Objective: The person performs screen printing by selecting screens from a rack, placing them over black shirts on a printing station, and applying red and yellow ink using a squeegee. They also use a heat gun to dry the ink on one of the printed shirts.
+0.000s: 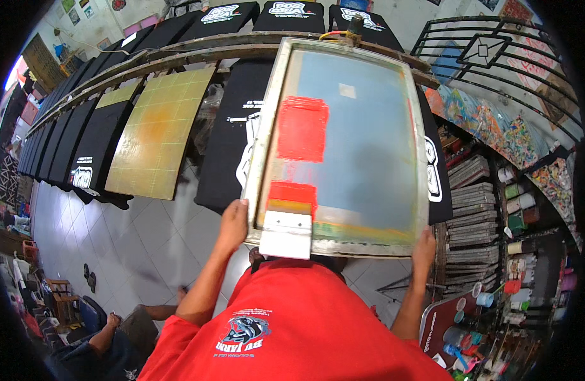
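Note:
My left hand (234, 225) grips the lower left edge of a screen printing frame (343, 247), and my right hand (423, 251) is closed round its lower right edge. The frame is pale, with blue-grey mesh (369, 146). Thick red ink (303, 130) lies on the mesh's left side. A squeegee with a white handle (286, 233) rests at the lower left, its blade against a second red patch. Behind the frame is a black T-shirt (219, 171) with white print, mostly covered; whether the frame touches it I cannot tell.
To the left is a bare yellowish board (159, 133) beside a row of black shirts (92, 149). More shirts (289, 16) line a far rail. Stacked frames (470, 222) and ink pots (518, 203) stand at right. Another person (108, 336) sits at the lower left.

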Demonstrator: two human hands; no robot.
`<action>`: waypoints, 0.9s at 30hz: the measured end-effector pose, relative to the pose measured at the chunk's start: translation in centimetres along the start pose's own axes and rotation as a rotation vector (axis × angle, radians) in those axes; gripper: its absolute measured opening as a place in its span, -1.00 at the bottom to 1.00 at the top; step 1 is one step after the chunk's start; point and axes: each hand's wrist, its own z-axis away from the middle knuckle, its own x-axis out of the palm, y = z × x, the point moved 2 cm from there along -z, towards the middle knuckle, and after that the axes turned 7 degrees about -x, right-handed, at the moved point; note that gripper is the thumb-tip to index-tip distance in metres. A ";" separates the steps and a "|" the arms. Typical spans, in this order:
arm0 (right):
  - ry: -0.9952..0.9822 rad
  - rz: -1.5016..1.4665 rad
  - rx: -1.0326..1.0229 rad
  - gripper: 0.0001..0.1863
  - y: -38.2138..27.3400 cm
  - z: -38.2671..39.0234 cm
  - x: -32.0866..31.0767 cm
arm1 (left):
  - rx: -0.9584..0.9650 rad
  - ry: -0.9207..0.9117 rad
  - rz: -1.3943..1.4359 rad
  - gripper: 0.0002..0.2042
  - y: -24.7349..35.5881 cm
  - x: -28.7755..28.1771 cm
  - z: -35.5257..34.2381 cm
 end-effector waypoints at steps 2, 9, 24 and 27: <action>-0.028 0.019 0.009 -0.46 -3.3 2.5 3.1 | 0.005 -0.010 0.074 -0.62 -1.3 -5.1 -0.8; -0.050 0.030 -0.010 -0.46 -11.0 6.7 11.6 | -0.114 0.019 -0.025 -0.60 -3.7 -15.1 -4.1; -0.076 0.111 -0.019 -0.42 -14.5 5.5 16.8 | -0.163 0.035 -0.040 -0.56 -5.8 -17.6 -9.5; -0.081 0.124 0.011 -0.42 -14.4 5.6 17.1 | -0.149 0.034 -0.034 -0.56 -6.0 -17.7 -9.8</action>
